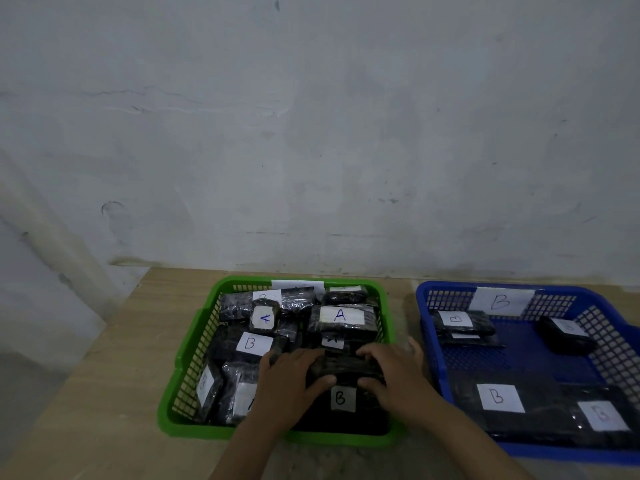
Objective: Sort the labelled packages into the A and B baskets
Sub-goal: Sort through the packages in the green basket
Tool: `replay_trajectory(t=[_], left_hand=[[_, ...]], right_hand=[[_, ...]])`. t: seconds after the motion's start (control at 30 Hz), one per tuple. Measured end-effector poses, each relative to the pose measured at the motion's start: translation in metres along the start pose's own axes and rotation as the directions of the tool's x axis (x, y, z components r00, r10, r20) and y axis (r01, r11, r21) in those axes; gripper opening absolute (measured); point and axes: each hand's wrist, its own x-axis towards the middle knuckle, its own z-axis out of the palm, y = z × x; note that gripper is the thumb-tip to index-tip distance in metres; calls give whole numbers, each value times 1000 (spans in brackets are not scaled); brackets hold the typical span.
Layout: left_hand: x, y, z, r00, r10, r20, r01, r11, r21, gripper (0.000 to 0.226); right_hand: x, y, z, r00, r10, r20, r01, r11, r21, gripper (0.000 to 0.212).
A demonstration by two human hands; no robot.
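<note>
A green basket (207, 320) in the middle of the table holds several black wrapped packages with white labels reading A or B. My left hand (287, 372) and my right hand (391, 368) both grip a black package (346, 367) at the basket's front right. Just below it lies a package labelled B (341, 398). A blue basket (433, 341) marked B (500, 301) stands to the right and holds several packages labelled B.
The baskets rest on a light wooden table (104, 393) pushed against a pale scuffed wall (311, 133). A narrow strip of table separates the two baskets. The table's left edge drops to the floor.
</note>
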Motion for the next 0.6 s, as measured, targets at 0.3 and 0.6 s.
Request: replay_trajectory(t=[0.3, 0.6], left_hand=[[-4, 25, -17, 994, -3, -106, -72, 718, -693, 23], [-5, 55, -19, 988, -68, -135, -67, 604, -794, 12]], right_hand=[[4, -1, -32, 994, 99, -46, -55, 823, 565, 12], [-24, 12, -52, 972, 231, -34, -148, 721, 677, 30]])
